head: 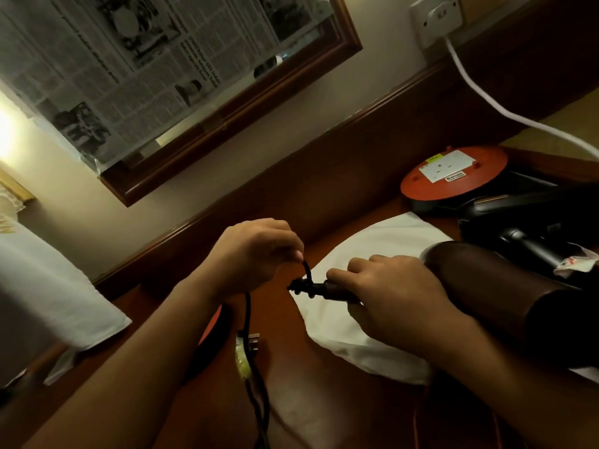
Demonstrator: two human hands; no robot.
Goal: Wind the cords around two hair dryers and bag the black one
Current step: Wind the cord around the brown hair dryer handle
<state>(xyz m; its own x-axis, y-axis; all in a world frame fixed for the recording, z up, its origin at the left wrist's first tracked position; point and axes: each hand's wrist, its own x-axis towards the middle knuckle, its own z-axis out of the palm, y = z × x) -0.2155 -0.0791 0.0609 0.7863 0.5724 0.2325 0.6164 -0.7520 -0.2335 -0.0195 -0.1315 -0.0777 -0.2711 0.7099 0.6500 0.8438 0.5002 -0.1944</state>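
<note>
A dark brown cylindrical hair dryer (479, 286) is lying on a white folded cloth (372, 251), which is resting on the reddish wooden desk (308, 400). The right hand (392, 296) is gripping the dryer's handle, left of the barrel. The left hand (256, 254) is hovering just left of it, pinching the thin black cord (248, 314), which is hanging down to a black three-pin plug (246, 348) nearer the person. Behind the cloth, a round orange plastic socket reel (453, 179) is sitting near the desk's back edge. A black plastic hair dryer (518, 222) is lying just beside it, to the right. A wood-framed wall mirror (233, 124) is hanging behind, leftward.
</note>
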